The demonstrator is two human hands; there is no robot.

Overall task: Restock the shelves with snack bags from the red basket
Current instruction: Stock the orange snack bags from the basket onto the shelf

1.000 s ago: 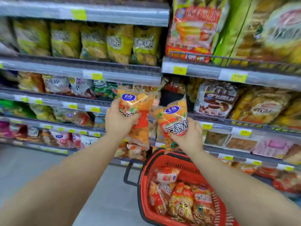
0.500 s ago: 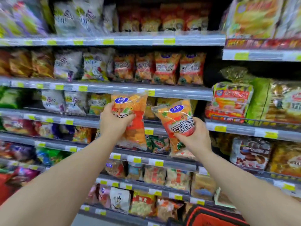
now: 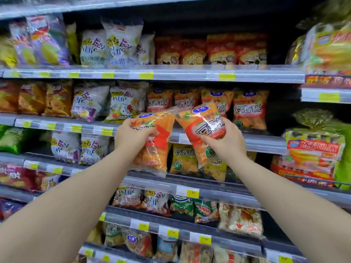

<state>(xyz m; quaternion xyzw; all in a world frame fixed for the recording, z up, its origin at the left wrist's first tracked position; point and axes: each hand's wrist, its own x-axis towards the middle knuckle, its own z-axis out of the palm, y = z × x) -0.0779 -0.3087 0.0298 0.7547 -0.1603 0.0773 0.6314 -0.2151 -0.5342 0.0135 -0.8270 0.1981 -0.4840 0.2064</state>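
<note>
Holding orange snack bags (image 3: 157, 149) (image 3: 201, 122) in hands (image 3: 133, 138) (image 3: 228, 142) — "Easy Life" packs (image 3: 91, 103) shelved nearby.

- Left hand (image 3: 133, 137) holds left bag (image 3: 154, 145), right hand (image 3: 227, 142) holds right bag (image 3: 203, 128); bags side by side, top corners touching
- Both in front of shelf rail (image 3: 266, 144), mid-rack
- Shelved row (image 3: 248, 111) just behind and above right bag
- Lower bags (image 3: 183, 158) on the shelf beneath, behind both held bags
</note>
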